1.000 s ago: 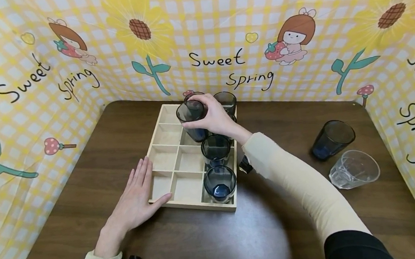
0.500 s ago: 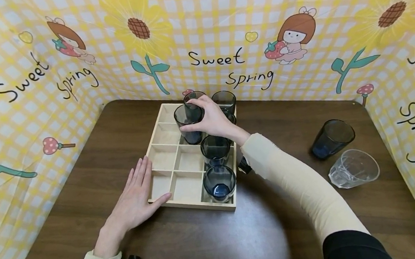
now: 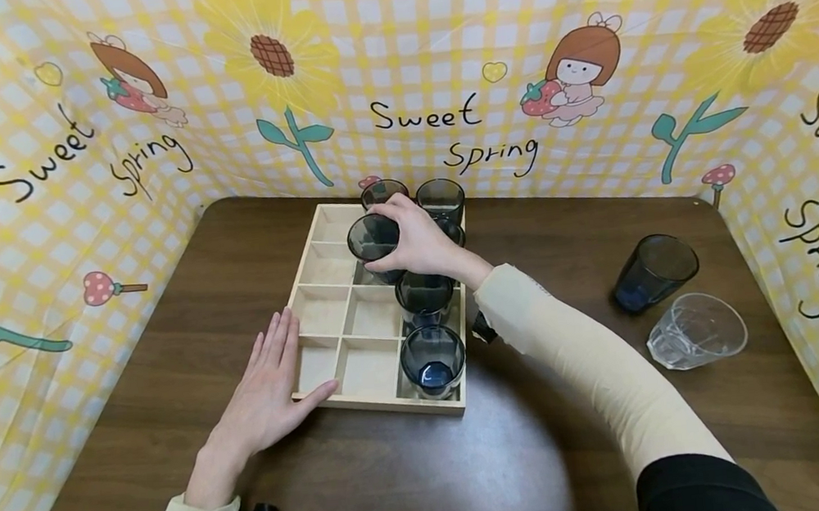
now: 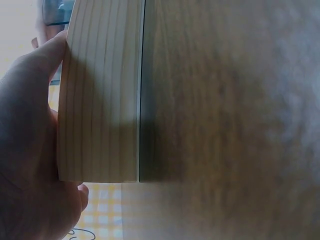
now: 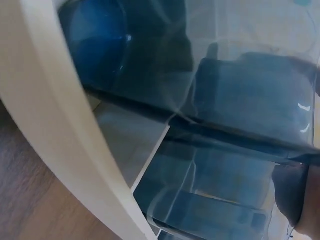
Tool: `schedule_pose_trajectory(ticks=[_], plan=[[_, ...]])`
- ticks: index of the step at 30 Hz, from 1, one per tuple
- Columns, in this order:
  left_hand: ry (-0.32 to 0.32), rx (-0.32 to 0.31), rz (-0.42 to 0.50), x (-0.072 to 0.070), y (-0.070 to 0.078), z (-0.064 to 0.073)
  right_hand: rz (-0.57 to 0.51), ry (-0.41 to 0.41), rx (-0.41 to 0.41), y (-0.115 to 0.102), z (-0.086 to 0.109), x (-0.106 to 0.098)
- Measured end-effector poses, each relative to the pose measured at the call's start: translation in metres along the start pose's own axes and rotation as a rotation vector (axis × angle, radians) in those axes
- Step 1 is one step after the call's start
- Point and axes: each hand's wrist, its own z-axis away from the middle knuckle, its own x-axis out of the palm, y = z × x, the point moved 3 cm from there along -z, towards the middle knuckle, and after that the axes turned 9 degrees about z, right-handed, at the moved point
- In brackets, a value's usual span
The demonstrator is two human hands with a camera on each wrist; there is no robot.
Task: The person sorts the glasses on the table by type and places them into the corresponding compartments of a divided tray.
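The words "Sweet Spring" can be read three times in the head view, printed in black handwritten-style letters on the yellow-and-white checked cloth. The upper-left lettering is slanted upward to the right, with "Spring" set lower and to the right of "Sweet". The upper-centre lettering is set nearly level, over two lines. The right-edge lettering is run steeply downward. At the lower left of the left wrist view, a black stroke on the checked cloth is cut off and cannot be read.
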Motion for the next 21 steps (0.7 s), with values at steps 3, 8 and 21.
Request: schedule_pose_trajectory(ticks=[3, 8, 21], plan=[[0.001, 0.001, 0.004, 0.0, 0.0, 0.0, 0.04, -0.001, -0.013, -0.001, 0.0, 0.001], [0.002, -0.003, 0.004, 0.0, 0.0, 0.0, 0.089, -0.005, -0.023, -0.002, 0.002, 0.003], [-0.006, -0.015, 0.003, 0.002, -0.001, -0.001, 0.197, 0.003, -0.028, 0.016, -0.009, 0.021]])
